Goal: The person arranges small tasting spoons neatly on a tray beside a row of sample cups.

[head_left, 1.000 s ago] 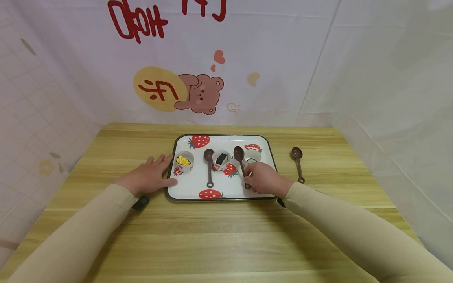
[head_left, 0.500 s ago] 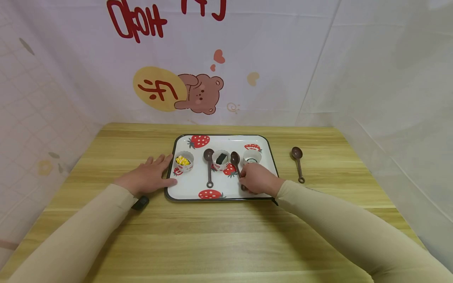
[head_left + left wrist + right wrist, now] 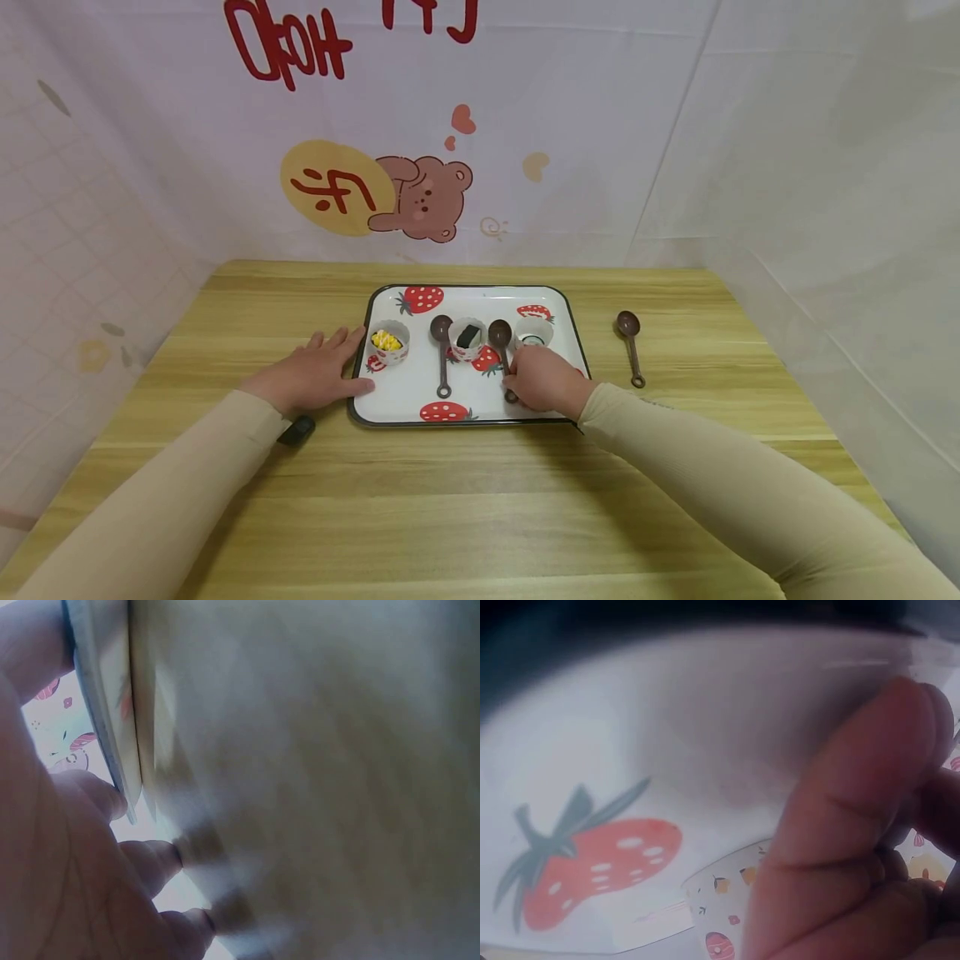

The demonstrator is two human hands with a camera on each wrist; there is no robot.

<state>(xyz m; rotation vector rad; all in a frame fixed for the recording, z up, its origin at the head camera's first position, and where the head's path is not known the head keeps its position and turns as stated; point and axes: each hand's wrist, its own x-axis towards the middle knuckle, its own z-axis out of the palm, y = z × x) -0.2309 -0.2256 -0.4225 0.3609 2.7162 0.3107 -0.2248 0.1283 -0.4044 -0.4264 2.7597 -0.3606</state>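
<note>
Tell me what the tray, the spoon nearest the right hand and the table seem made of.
Tray: probably enamelled metal, glossy white with a dark rim. Spoon: likely plastic, smooth, evenly brown, slightly shiny. Table: wood or wood-look laminate, judging by its grain.

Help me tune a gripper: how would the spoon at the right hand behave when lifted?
The spoon looks stiff, being straight, and probably light, being slim. Its wider head may dip if gripped at the ring end.
</note>
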